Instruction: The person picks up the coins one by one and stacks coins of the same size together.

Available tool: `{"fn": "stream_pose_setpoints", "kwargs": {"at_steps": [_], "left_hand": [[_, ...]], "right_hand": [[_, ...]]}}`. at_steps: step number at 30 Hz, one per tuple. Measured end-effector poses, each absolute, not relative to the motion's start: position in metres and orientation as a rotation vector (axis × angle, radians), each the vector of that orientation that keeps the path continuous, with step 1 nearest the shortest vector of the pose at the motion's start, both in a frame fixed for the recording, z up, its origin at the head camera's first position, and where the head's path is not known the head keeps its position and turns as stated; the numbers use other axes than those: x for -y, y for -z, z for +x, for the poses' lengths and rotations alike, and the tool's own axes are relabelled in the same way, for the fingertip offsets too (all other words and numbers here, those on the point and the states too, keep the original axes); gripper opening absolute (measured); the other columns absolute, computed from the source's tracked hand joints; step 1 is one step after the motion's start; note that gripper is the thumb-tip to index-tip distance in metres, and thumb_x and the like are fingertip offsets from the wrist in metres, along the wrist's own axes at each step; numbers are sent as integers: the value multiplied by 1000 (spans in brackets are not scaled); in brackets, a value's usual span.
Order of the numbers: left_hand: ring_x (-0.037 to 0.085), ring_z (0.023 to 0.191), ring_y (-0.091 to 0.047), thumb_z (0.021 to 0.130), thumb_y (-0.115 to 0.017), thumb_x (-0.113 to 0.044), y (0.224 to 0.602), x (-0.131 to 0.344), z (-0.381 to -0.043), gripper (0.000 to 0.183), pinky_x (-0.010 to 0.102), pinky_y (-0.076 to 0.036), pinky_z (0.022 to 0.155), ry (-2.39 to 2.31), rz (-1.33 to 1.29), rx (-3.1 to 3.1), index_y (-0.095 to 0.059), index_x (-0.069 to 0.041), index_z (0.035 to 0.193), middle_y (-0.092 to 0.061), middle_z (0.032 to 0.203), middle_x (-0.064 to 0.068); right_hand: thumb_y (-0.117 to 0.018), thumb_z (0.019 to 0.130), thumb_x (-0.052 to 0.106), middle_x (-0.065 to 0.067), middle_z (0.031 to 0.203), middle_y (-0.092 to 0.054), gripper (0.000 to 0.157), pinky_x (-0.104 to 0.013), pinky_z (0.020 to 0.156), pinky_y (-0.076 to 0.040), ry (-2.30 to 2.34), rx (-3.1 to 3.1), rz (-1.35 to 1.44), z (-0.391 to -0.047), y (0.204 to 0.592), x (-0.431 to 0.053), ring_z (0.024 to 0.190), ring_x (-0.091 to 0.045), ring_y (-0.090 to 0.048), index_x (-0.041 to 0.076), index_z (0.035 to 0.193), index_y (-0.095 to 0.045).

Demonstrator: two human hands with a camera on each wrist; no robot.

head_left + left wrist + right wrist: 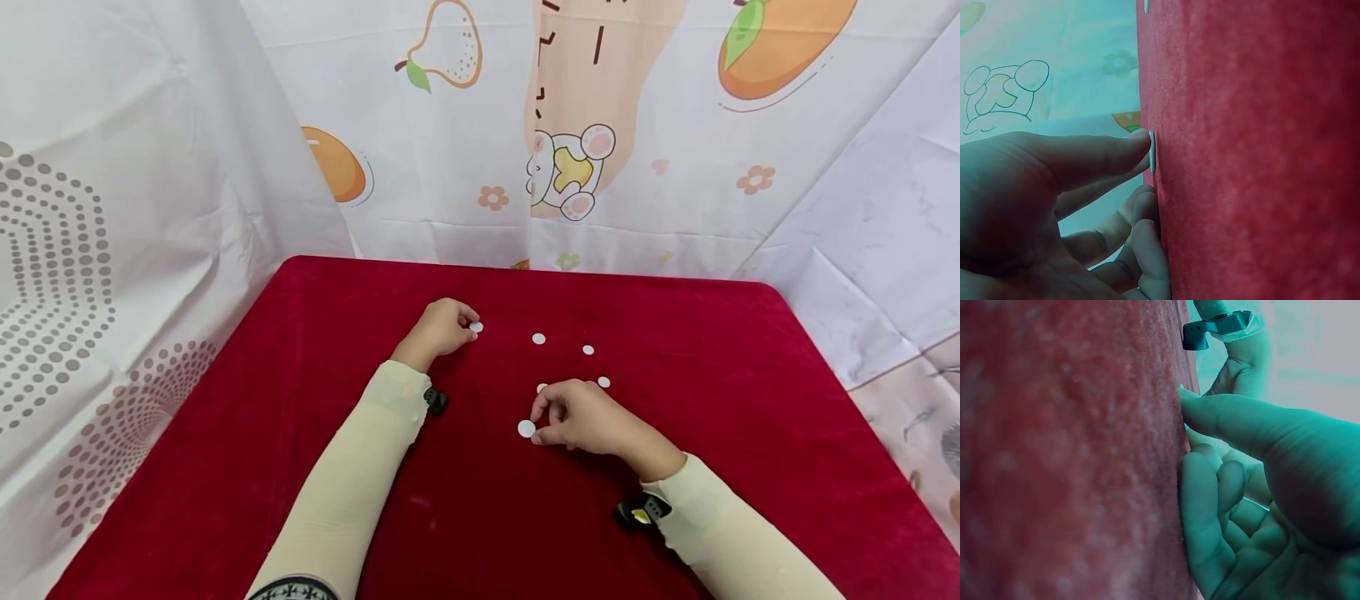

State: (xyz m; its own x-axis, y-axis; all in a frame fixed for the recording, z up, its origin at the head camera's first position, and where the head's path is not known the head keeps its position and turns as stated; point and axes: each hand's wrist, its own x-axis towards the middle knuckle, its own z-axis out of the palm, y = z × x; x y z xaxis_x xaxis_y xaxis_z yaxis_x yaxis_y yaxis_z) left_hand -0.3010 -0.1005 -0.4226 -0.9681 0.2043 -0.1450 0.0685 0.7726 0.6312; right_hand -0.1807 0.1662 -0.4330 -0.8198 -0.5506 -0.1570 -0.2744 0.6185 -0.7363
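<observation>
My left hand [444, 327] rests on the red cloth at the far left, thumb and index finger pinching the edge of a small white disc [476, 327]. In the left wrist view this disc [1152, 152] appears edge-on, thin and flat along the cloth, with the thumb tip against it. Nearer me, my right hand [588, 419] holds a second white disc [527, 428] by its right edge between thumb and index finger. The other fingers of my right hand [1235, 506] are curled in, and its disc is mostly hidden behind the thumb in the right wrist view.
Several more white discs lie on the red cloth [697, 358]: one disc [538, 338] at the back middle, another disc [588, 350] to its right, a disc [603, 382] behind my right hand, and a disc [542, 387] partly covered by its fingers. A printed curtain [450, 167] hangs behind.
</observation>
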Motion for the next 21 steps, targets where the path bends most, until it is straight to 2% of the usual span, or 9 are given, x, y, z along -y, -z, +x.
{"fn": "stream_pose_setpoints", "kwargs": {"at_steps": [15,21], "left_hand": [[25,102,-62,90,-81,-14,424,102,-300,21,39,-57,88,-976,212,-2764,-76,-10,110,-68,113,9],[24,100,-62,90,-81,-15,423,102,-302,20,39,-57,87,-976,203,-2763,-76,-11,109,-68,111,7]], "right_hand": [[-88,83,20,3,62,-63,21,-30,51,-50,1023,-2479,-647,-182,434,-166,47,-13,-59,21,94,-71],[-88,83,20,3,62,-62,21,-29,52,-50,1022,-2486,-641,-181,433,-166,47,-12,-58,20,94,-71]]}}
